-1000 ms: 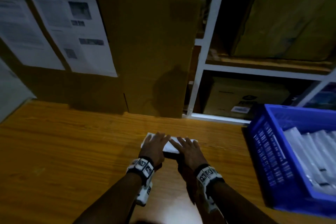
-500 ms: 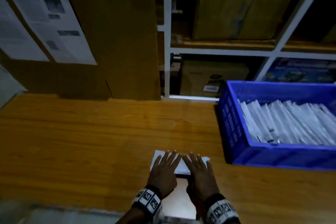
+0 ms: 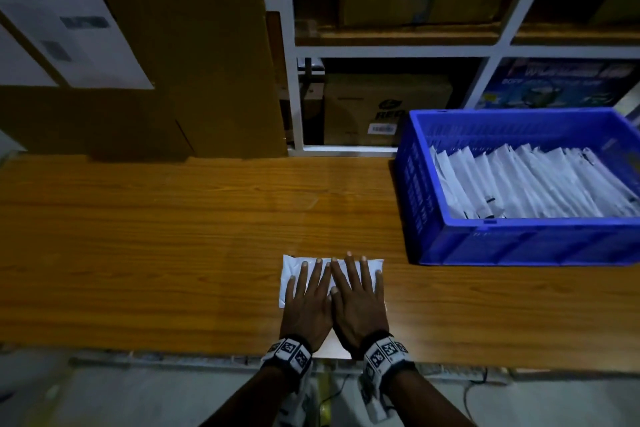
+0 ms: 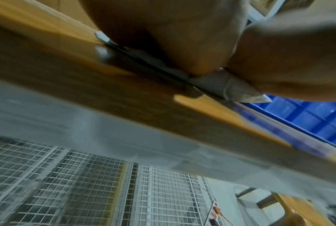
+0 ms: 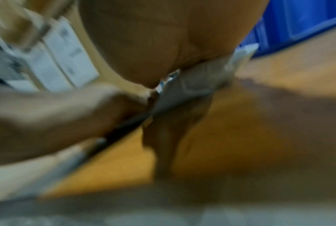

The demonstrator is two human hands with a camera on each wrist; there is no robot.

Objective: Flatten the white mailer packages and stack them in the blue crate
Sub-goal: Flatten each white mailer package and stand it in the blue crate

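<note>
A white mailer package (image 3: pixel 289 265) lies flat on the wooden table near its front edge. My left hand (image 3: pixel 306 291) and right hand (image 3: pixel 356 288) lie side by side on it, fingers straight, palms pressing down. Most of the mailer is hidden under them. The blue crate (image 3: pixel 519 243) stands to the right on the table, with several white mailers (image 3: pixel 526 180) stacked on edge inside. In the left wrist view my palm (image 4: pixel 172 38) sits on the mailer (image 4: pixel 211 84); in the right wrist view the mailer (image 5: pixel 192 85) shows blurred under my palm (image 5: pixel 163 38).
The wooden table (image 3: pixel 156 236) runs left of the hands. Behind it stand large cardboard sheets (image 3: pixel 194 45) with papers (image 3: pixel 69 21) taped on, and a white shelf frame (image 3: pixel 291 80) holding cardboard boxes (image 3: pixel 384 107). The table's front edge (image 3: pixel 173 357) is right by my wrists.
The view has shifted right and down, bringing the crate fully into sight. Both hands have slid along the mailer toward me and stay flat on it.
</note>
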